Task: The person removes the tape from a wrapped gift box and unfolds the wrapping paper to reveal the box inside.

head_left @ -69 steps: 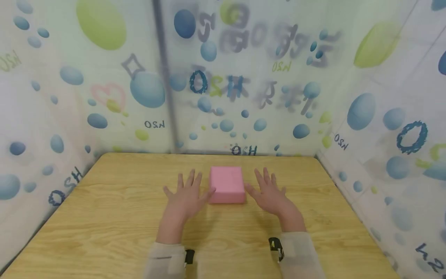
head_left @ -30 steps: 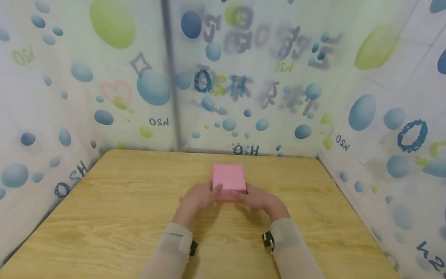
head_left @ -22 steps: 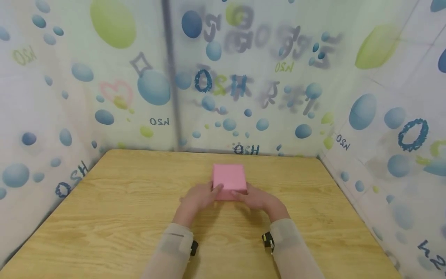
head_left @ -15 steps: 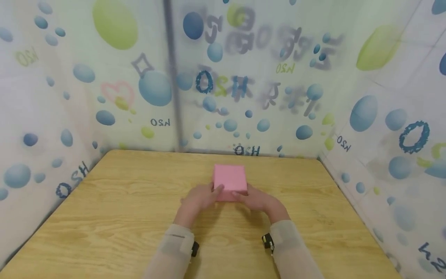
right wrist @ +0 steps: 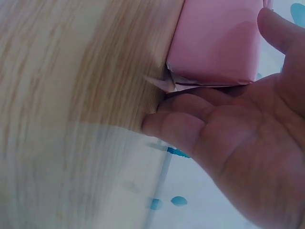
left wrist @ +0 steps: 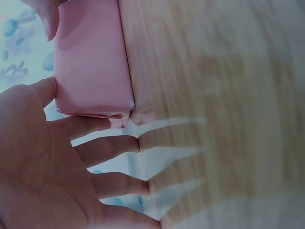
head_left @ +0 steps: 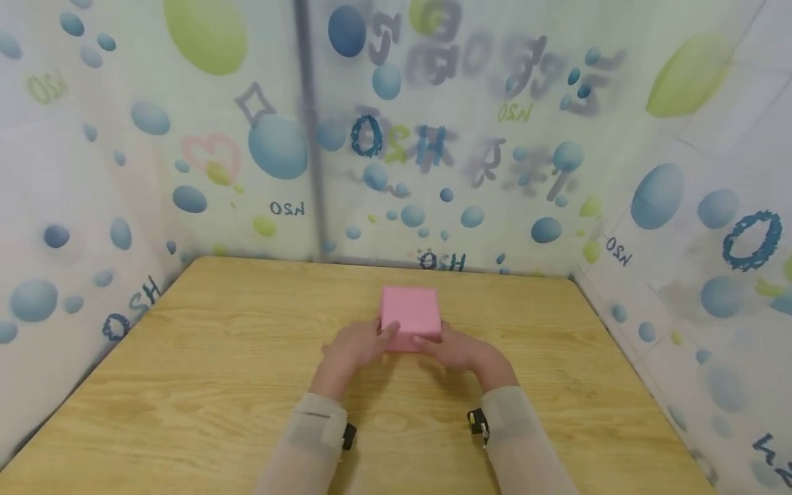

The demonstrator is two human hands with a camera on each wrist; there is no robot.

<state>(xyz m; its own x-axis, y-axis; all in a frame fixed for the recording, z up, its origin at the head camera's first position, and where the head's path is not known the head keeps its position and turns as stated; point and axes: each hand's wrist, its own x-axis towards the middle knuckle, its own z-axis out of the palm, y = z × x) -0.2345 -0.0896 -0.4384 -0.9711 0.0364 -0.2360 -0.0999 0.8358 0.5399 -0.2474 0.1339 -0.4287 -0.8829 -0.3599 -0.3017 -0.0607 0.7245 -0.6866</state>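
A pink box (head_left: pixel 410 309) sits on the wooden table between my two hands. My left hand (head_left: pixel 355 344) holds its near left corner, the thumb on the front top edge and the index finger along the side. In the left wrist view the other fingers of the left hand (left wrist: pixel 43 162) spread out straight, their tips at the tabletop. My right hand (head_left: pixel 460 348) grips the opposite corner, thumb across the front face. The right wrist view shows bent fingers of the right hand (right wrist: pixel 257 138) at the side of the box (right wrist: pixel 214 43), beside a loose folded edge low down.
The wooden table (head_left: pixel 216 385) extends to both sides and toward me. Printed curtains with blue and green spots, the back curtain (head_left: pixel 408 185) among them, enclose its far edge and both sides. A black wrist device (head_left: pixel 478 423) is strapped at the right sleeve.
At first both hands hovered spread on either side of the box; they then came in and took hold of it. Over the last second the hands and box keep still while the view shifts slightly.
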